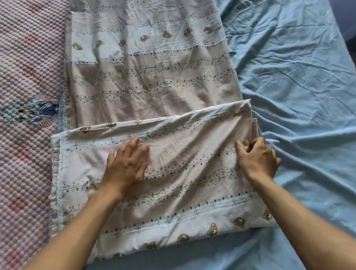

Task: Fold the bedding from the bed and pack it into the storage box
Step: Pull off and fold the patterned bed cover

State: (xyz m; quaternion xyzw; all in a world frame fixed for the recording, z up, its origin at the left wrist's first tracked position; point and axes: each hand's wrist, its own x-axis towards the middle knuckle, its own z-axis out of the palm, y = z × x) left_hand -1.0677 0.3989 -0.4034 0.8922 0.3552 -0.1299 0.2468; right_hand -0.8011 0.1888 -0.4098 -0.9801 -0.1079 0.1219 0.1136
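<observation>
One fold across the length is in, judging by how the cloth lies: the near end of the patterned cover (150, 75) is turned up over itself into a thick rectangular panel, and the rest of it runs away up the bed as a long narrow strip, already doubled lengthwise by the look of its straight side edges. The cover lies on the blue sheet (299, 76), its left edge against the pink quilted blanket (5, 65).

The left hand (127, 165) rests on the folded panel with fingers spread and fairly straight, pressing the cloth flat; its grip is wide and holds nothing. The right hand (257, 159) is at the panel's right edge with fingers curled in, pinching the layered edge of the cover, apparently squaring it up.

Most of the job is left, I judge. The far strip needs at least one or two more folds before the cover is a compact bundle. The blue sheet is spread and creased, not folded at all, and the pink blanket lies open too. A dark blue bin-like shape (350, 4) sits at the upper right, beside the bed; whether it is the storage box I cannot tell. Nothing visible has been packed.
</observation>
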